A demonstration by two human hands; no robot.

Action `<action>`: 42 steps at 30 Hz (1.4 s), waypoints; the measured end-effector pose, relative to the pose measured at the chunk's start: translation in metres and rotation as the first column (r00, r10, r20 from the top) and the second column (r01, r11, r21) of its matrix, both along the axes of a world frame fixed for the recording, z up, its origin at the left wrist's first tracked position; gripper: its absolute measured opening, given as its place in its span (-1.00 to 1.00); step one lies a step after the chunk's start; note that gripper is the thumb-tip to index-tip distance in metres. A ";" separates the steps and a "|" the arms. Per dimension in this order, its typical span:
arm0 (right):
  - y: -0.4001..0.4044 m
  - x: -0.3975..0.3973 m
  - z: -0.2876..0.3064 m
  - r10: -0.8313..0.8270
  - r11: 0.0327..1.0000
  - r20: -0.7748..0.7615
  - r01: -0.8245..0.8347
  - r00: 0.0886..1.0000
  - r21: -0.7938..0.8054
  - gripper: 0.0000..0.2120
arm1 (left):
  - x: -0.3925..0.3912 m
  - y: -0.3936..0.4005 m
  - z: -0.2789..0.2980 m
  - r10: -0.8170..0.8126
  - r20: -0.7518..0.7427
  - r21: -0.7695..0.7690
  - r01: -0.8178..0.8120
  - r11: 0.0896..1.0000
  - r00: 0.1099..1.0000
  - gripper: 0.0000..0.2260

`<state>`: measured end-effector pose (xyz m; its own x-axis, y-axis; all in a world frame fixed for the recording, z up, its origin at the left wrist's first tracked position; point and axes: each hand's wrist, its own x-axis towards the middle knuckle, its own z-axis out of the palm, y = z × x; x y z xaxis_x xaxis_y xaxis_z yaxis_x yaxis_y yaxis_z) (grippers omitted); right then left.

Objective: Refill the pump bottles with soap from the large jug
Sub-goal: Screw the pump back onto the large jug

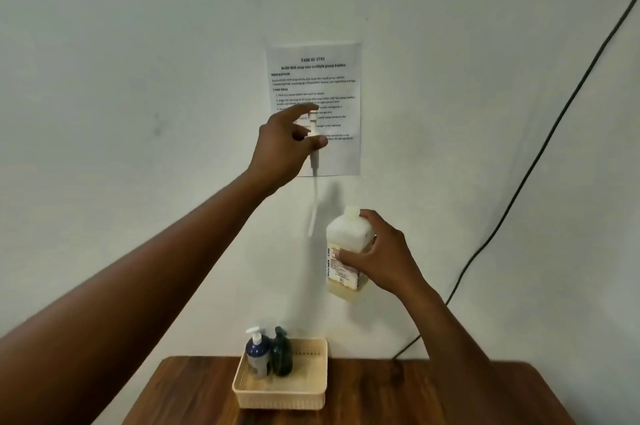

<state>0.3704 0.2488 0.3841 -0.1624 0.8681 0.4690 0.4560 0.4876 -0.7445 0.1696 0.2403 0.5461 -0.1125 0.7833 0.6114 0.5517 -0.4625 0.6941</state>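
A white plastic pump head with long dip tube (314, 161) is pinched by the left hand (282, 150); a translucent white labelled bottle (343, 251) is gripped by the right hand (384, 256) above the wooden worktop (415, 393).

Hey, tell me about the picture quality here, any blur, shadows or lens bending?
Head view: the pump head in the left hand has a motion-smeared tube; the bottle in the right hand is slightly soft; it casts a faint shadow on the wall; wide-angle bending curves the cable; the sheet's small print is unreadable.
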 end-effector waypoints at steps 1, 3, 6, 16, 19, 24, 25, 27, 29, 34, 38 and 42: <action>-0.001 -0.001 0.004 0.000 1.000 0.004 0.000 1.000 0.011 -0.31 | 0.004 -0.001 0.012 -0.008 0.014 0.027 0.008 1.000 1.000 -0.53; -0.004 -0.003 0.008 0.006 1.000 0.012 -0.007 1.000 0.025 -0.30 | 0.012 -0.004 0.032 -0.029 0.042 0.065 0.026 0.998 0.999 -0.52; -0.006 -0.006 0.011 0.018 0.999 0.017 -0.019 1.000 0.036 -0.27 | 0.023 -0.008 0.049 -0.057 0.059 0.111 0.050 0.993 0.997 -0.52; -0.015 -0.013 0.015 0.036 0.999 0.033 -0.037 0.999 0.030 -0.23 | 0.037 -0.013 0.044 -0.088 0.111 0.123 0.074 0.990 0.990 -0.51; -0.015 -0.012 0.017 0.041 0.999 0.038 -0.042 0.998 0.030 -0.23 | 0.040 -0.016 0.028 -0.086 0.112 0.106 0.074 0.992 0.990 -0.51; -0.013 -0.010 0.025 0.035 0.999 0.047 -0.037 0.998 0.038 -0.24 | 0.041 -0.025 -0.012 -0.095 0.057 0.044 0.093 0.995 0.994 -0.48; -0.014 -0.010 0.027 0.035 0.999 0.044 -0.037 0.998 0.040 -0.27 | 0.041 -0.026 -0.020 -0.099 0.050 0.026 0.097 0.995 0.994 -0.47; -0.015 -0.010 0.030 0.030 0.998 0.032 -0.031 0.999 0.046 -0.31 | 0.041 -0.027 -0.032 -0.095 0.037 -0.002 0.095 0.995 0.995 -0.42; -0.015 -0.011 0.032 0.027 0.998 0.025 -0.028 0.999 0.050 -0.31 | 0.040 -0.028 -0.042 -0.089 0.030 -0.017 0.090 0.996 0.996 -0.38; -0.014 -0.014 0.033 0.039 0.997 0.007 -0.039 0.999 0.064 -0.29 | 0.038 -0.029 -0.056 -0.081 0.005 -0.037 0.081 0.996 0.997 -0.37; -0.012 -0.014 0.033 0.041 0.996 0.006 -0.041 0.999 0.076 -0.28 | 0.038 -0.030 -0.061 -0.082 0.043 -0.051 0.084 0.995 0.996 -0.39; -0.012 -0.015 0.030 0.024 0.997 -0.003 -0.024 1.000 0.080 -0.27 | 0.037 -0.030 -0.065 -0.072 0.063 -0.061 0.076 0.995 0.995 -0.43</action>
<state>0.3552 0.2364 0.4144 -0.1805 0.8238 0.5374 0.4406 0.5562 -0.7046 0.2069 0.2099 0.4814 -0.0881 0.8280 0.5538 0.4733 -0.4543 0.7547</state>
